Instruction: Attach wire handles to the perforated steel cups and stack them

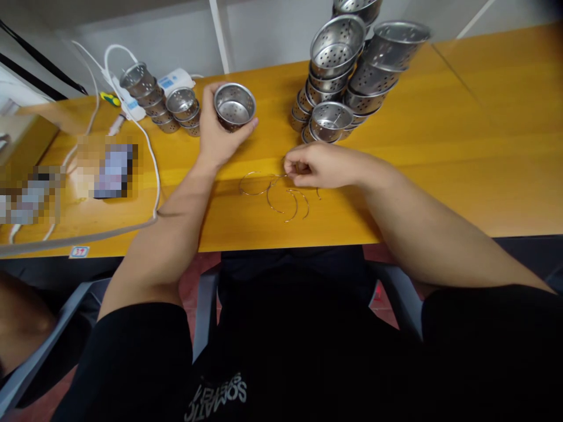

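Clasping the cup (234, 105) (likely light, stiff) by its wall, the left hand (216, 130) seems well placed; right hand (320, 165) curled, grip unclear.

I wear a black short-sleeved T-shirt (321, 357) with grey lettering (222, 397) at near left, including "SOMATIC", and dark cloth (294, 264) covers my lap.

Grey panels (272, 35) back a yellow table (461, 164) above reddish floor (188, 290)
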Motion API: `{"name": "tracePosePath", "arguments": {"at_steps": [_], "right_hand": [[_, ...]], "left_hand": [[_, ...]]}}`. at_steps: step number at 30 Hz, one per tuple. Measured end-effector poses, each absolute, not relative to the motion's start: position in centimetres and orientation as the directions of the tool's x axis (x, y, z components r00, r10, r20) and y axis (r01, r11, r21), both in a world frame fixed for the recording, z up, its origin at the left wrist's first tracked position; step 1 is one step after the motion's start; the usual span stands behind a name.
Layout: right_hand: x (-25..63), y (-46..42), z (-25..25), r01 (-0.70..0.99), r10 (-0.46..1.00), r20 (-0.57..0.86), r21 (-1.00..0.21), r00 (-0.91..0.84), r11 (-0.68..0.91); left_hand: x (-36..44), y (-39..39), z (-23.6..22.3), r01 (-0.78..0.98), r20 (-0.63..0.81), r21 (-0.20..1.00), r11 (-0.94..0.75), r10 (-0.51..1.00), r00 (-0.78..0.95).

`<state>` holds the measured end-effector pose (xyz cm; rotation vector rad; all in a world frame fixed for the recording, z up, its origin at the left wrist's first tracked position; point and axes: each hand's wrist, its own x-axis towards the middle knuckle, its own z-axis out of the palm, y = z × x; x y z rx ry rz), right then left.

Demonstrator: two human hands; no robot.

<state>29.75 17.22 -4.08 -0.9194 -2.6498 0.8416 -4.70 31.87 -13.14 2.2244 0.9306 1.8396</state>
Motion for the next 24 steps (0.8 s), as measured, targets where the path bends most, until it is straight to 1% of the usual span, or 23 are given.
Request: {"name": "tracePosePath", "arguments": {"at_steps": [5, 8, 12, 15, 17, 19, 22, 24], "right_hand": [[30.0, 17.2, -4.0, 0.459, 0.607, 0.082, -0.576, -0.790, 0.676], [30.0, 16.9, -3.8, 0.464, 0.637, 0.100, -0.600, -0.764, 0.651], [29.9, 16.6, -3.7, 0.453, 0.684, 0.114, -0.670, -0.720, 0.589], [29.8, 16.5, -3.9, 0.427, 0.679, 0.165, -0.666, -0.715, 0.612], [29.7, 16.5, -4.0, 0.427, 0.686, 0.183, -0.663, -0.704, 0.615], [29.6, 16.4, -4.1, 0.429, 0.713, 0.184, -0.688, -0.677, 0.585], [29.4, 16.1, -4.4, 0.420, 0.759, 0.205, -0.730, -0.618, 0.539], [29.3, 16.0, -4.4, 0.441, 0.786, 0.221, -0.726, -0.578, 0.528]], "left_hand": [[-2.8, 28.9, -12.3, 0.386, 0.799, 0.482, -0.787, 0.576, 0.175], [-2.5, 28.4, -12.0, 0.365, 0.767, 0.511, -0.778, 0.604, 0.214], [-2.2, 28.3, -11.8, 0.337, 0.727, 0.586, -0.737, 0.662, 0.185], [-2.0, 28.3, -11.7, 0.296, 0.688, 0.653, -0.697, 0.709, 0.153], [-1.9, 28.4, -11.6, 0.286, 0.651, 0.689, -0.667, 0.742, 0.162], [-1.9, 28.5, -11.8, 0.295, 0.642, 0.688, -0.663, 0.746, 0.180], [-2.0, 28.8, -12.4, 0.321, 0.685, 0.627, -0.710, 0.698, 0.206], [-2.0, 28.7, -12.6, 0.338, 0.705, 0.592, -0.732, 0.673, 0.222]]}}
